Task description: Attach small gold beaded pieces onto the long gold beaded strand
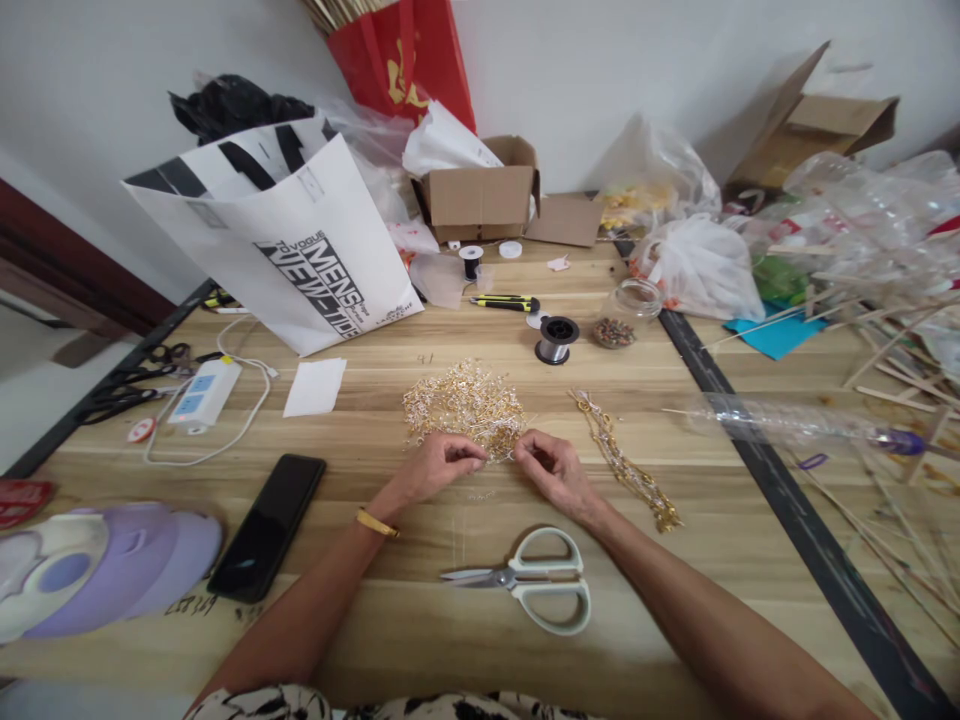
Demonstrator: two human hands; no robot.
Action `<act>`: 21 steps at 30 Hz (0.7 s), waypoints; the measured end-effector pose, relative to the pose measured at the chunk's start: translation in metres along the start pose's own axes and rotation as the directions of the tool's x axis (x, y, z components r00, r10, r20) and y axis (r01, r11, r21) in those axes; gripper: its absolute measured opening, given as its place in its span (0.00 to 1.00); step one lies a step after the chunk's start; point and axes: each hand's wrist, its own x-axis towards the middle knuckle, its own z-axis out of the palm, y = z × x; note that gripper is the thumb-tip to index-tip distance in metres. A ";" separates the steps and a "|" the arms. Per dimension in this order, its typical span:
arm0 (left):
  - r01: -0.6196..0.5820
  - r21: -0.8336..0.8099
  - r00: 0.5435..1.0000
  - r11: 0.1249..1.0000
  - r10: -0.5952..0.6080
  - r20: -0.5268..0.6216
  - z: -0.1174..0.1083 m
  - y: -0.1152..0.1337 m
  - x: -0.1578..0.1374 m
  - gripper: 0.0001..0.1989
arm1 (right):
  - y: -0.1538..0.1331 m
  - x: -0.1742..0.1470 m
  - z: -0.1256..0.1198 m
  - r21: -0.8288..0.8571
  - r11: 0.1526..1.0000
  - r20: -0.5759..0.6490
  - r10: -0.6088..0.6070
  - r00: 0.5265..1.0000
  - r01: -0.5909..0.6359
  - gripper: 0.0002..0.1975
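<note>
A loose pile of small gold and silver bead-like pieces [466, 400] lies on the wooden table. At its near left edge is my left hand [439, 463], thumb and fingers pinched together. My right hand [551, 468] faces it at the pile's near right edge, its fingers also curled into a pinch. Whatever sits between the fingertips is too small to make out. To the right of my right hand lie gold and silver strands [626, 460]. Scissors with pale handles [551, 580] rest slightly open between my forearms, with a few fine wires nearby.
Beyond the pile stand a wire spool [556, 340], a yellow-black utility knife [506, 303] and a glass jar [619, 320]. A phone [268, 525], a power strip [206, 393] and a large white bag [300, 240] occupy the left. Plastic bottles and sticks [892, 370] clutter the right.
</note>
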 end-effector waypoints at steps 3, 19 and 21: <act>-0.030 0.017 0.999 0.999 0.031 -0.044 0.001 0.007 0.000 0.10 | -0.002 0.000 0.000 -0.010 1.000 0.006 -0.007 1.000 0.007 0.13; 0.041 -0.413 0.998 0.910 -0.058 -0.029 0.037 0.016 0.004 0.11 | 0.002 -0.001 0.003 -0.078 0.997 0.039 -0.021 0.999 0.024 0.10; 0.038 -0.406 0.998 0.913 -0.059 -0.039 0.037 0.016 0.004 0.10 | 0.003 -0.001 0.004 -0.091 0.996 0.046 -0.018 0.999 0.022 0.10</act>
